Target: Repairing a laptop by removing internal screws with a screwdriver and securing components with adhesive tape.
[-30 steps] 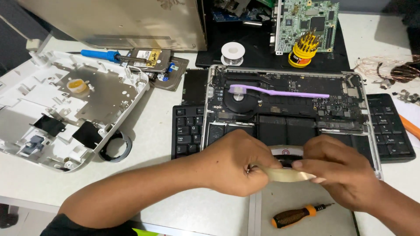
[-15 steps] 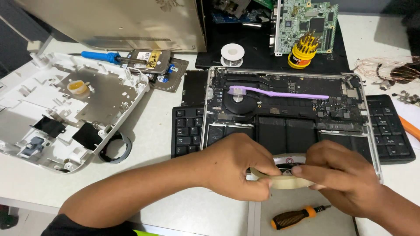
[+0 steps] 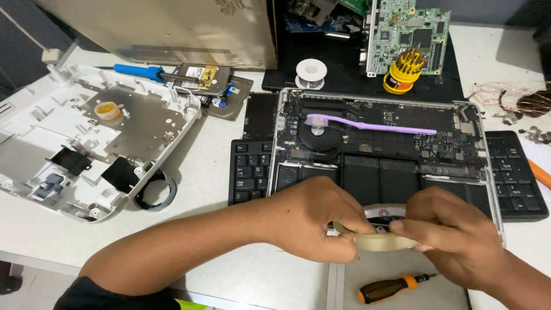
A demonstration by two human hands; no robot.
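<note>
At lower centre, the left hand (image 3: 313, 221) and right hand (image 3: 453, 241) both pinch a roll of pale tape (image 3: 376, 235), best peeled slowly and kept taut. Just below lies a screwdriver (image 3: 393, 289); above, an opened laptop (image 3: 379, 143) crowds the desk, with bare room lower left.

- An opened laptop (image 3: 396, 143) lies on a keyboard (image 3: 249, 172) on the table (image 3: 218, 252).
- A toothbrush (image 3: 367, 124) rests in the laptop.
- A plastic housing (image 3: 86, 138) lies left.
- A screwdriver (image 3: 390, 287) lies before the laptop.
</note>
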